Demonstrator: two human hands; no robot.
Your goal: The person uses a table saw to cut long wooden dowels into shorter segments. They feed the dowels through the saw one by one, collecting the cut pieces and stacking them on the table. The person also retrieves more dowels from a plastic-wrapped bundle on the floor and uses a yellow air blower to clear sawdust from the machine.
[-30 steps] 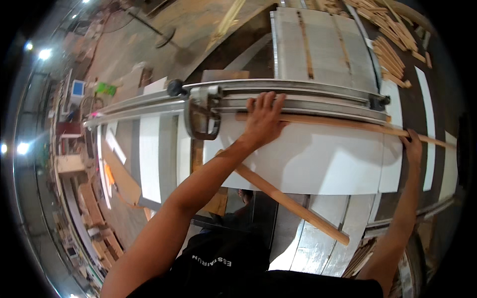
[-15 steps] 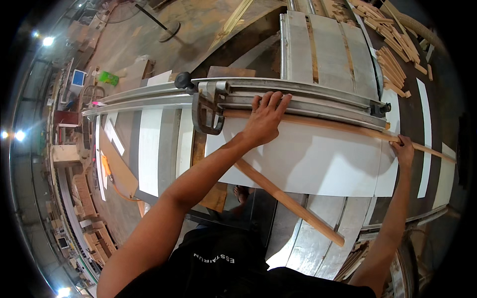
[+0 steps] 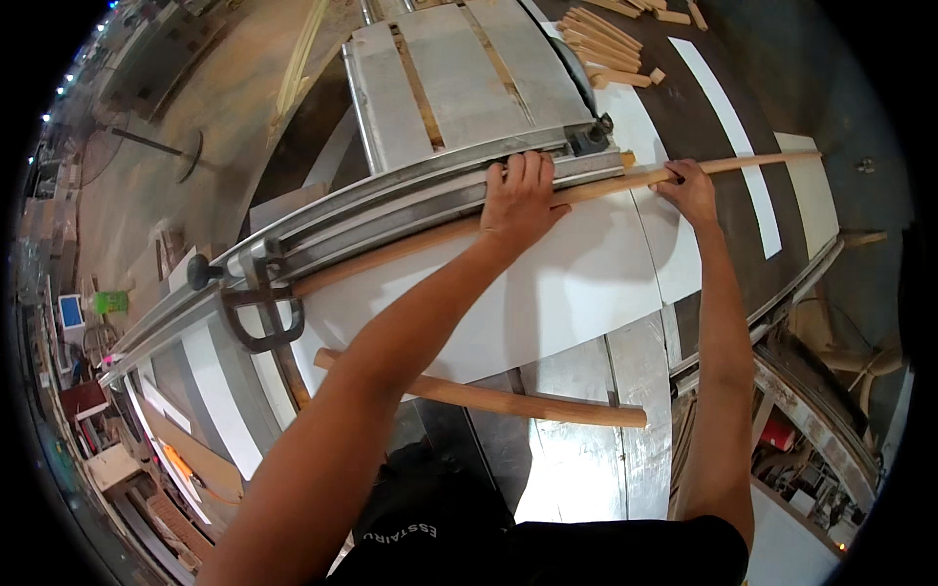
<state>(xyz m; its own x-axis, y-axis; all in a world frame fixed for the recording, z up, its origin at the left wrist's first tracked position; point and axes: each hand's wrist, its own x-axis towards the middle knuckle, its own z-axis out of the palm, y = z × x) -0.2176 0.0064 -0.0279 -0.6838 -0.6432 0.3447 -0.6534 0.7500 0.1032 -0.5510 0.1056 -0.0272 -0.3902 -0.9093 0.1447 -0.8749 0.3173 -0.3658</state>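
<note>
A long wooden strip (image 3: 410, 248) lies along the metal fence (image 3: 401, 210), its right end reaching past the fence over the dark table. My left hand (image 3: 521, 203) has its fingers curled over the fence near its right end, with the thumb out along the strip. Beyond the fence end, my right hand (image 3: 692, 193) is closed on the strip. A white panel (image 3: 469, 332) lies beneath both forearms. Nearer me rests a second, shorter wooden strip (image 3: 532, 404), partly hidden by my left forearm.
A dark clamp (image 3: 264, 303) with a round knob sits at the fence's left part. Past the fence is a slotted metal table (image 3: 459, 88). Cut wooden pieces (image 3: 601, 44) are heaped at the far right. A fan (image 3: 191, 156) stands on the floor at left.
The view has turned and shifted right. My left hand has moved right along the fence, away from the clamp. My right hand still grips the strip, a little farther from the fence end.
</note>
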